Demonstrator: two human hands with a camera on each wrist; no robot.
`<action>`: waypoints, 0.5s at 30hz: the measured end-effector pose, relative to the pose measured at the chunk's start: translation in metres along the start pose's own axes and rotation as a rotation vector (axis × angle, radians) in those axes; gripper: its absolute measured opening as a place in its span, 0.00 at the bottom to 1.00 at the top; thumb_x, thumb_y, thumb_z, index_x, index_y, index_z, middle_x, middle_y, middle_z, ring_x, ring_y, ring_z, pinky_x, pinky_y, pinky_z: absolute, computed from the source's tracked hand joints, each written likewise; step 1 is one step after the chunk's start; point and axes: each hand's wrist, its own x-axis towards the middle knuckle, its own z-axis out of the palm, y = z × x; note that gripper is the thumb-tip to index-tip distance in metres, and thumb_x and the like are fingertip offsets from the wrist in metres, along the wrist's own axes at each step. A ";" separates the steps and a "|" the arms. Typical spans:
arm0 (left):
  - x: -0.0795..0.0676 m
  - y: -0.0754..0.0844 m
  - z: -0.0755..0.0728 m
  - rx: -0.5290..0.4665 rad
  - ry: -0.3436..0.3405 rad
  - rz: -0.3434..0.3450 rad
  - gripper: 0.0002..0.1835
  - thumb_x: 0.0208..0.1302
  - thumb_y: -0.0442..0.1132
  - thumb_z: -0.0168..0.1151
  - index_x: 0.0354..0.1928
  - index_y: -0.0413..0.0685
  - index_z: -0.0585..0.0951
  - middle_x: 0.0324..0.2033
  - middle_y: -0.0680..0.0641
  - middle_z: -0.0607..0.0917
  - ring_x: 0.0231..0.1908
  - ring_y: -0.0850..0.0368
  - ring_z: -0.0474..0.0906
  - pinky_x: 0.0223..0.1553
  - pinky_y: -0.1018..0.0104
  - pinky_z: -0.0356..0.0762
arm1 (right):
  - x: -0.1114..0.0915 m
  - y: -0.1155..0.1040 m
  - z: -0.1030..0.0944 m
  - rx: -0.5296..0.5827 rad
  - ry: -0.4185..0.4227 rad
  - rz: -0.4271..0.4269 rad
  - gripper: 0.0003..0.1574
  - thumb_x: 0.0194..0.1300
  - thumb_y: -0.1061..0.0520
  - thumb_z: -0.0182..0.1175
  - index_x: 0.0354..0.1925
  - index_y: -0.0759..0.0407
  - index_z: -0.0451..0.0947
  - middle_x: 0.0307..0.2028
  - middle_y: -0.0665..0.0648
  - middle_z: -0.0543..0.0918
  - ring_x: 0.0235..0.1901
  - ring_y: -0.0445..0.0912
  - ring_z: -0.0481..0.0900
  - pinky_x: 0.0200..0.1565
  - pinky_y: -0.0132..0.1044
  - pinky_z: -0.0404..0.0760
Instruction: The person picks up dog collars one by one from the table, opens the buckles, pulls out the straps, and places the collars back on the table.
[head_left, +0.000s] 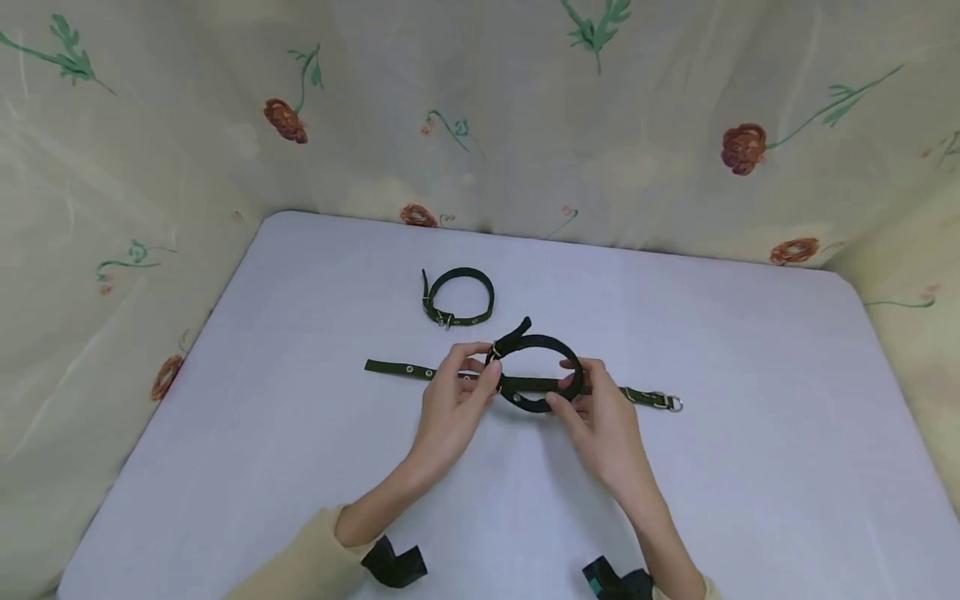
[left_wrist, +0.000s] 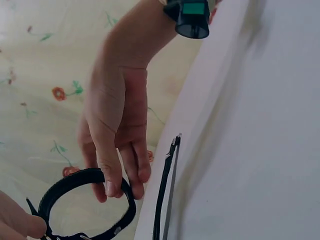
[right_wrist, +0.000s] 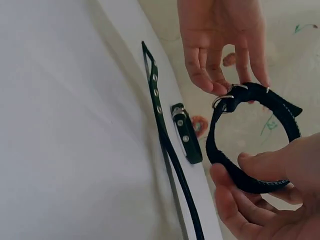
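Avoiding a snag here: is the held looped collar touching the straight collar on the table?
Apart. The right wrist view shows a gap between the held looped collar and the straight collar; they overlap only in the head view.

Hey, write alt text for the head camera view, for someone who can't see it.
A person's left hand and right hand hold a dark, buckled strap loop above a white table. Partly hidden by the hands, a similar strap lies stretched out, and a second buckled loop lies farther back. A flower-patterned sheet forms the backdrop.
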 end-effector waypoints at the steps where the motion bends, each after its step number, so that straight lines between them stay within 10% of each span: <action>1: -0.006 -0.001 -0.002 0.012 0.016 0.013 0.18 0.82 0.50 0.61 0.67 0.54 0.79 0.51 0.43 0.82 0.45 0.46 0.88 0.47 0.67 0.86 | -0.003 -0.001 0.002 0.009 -0.010 -0.007 0.27 0.75 0.60 0.68 0.67 0.63 0.72 0.52 0.62 0.86 0.42 0.51 0.94 0.40 0.29 0.85; 10: -0.035 -0.009 0.002 0.129 0.055 0.167 0.13 0.80 0.50 0.64 0.59 0.56 0.81 0.54 0.52 0.84 0.50 0.60 0.79 0.51 0.66 0.80 | -0.014 -0.009 0.020 0.093 -0.004 -0.091 0.12 0.76 0.55 0.69 0.55 0.52 0.83 0.50 0.55 0.92 0.47 0.49 0.93 0.47 0.36 0.88; 15: -0.033 -0.014 0.001 0.104 0.001 0.204 0.11 0.80 0.48 0.64 0.57 0.55 0.82 0.51 0.55 0.87 0.47 0.62 0.80 0.50 0.68 0.79 | -0.015 -0.007 0.024 0.276 -0.063 -0.143 0.21 0.73 0.56 0.71 0.61 0.51 0.80 0.57 0.54 0.88 0.52 0.41 0.87 0.53 0.34 0.87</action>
